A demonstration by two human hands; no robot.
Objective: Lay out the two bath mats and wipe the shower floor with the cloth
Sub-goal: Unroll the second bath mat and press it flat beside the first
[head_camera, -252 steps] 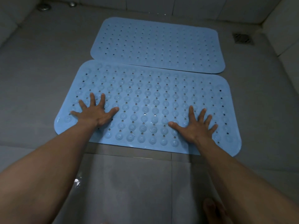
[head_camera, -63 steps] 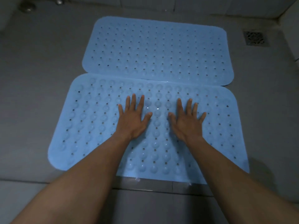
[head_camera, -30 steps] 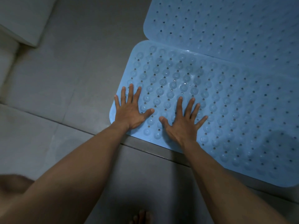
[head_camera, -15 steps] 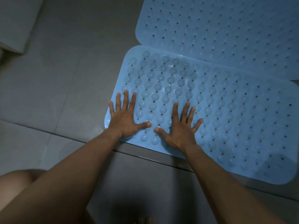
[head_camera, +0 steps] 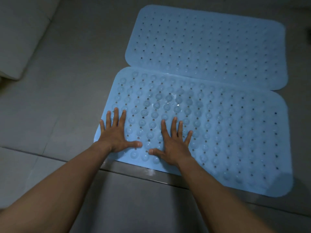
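Corner of near mat (head_camera: 218,132) under left hand (head_camera: 116,137)

Dim bluish light, soft shadows near the frame's bottom, wide-angle bending at edges, slight softness

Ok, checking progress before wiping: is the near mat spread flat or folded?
Spread flat. The near mat lies fully open on the floor, left hand and right hand pressing it, fingers straight.

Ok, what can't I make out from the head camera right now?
Cloth: nowhere in the head view; its place cannot be told.
Near mat: patches under the left hand and right hand are covered by the palms; its near right corner sits in shadow.
Shower floor under the near mat and the far mat: hidden by the mats, so wet or dry is unknown.
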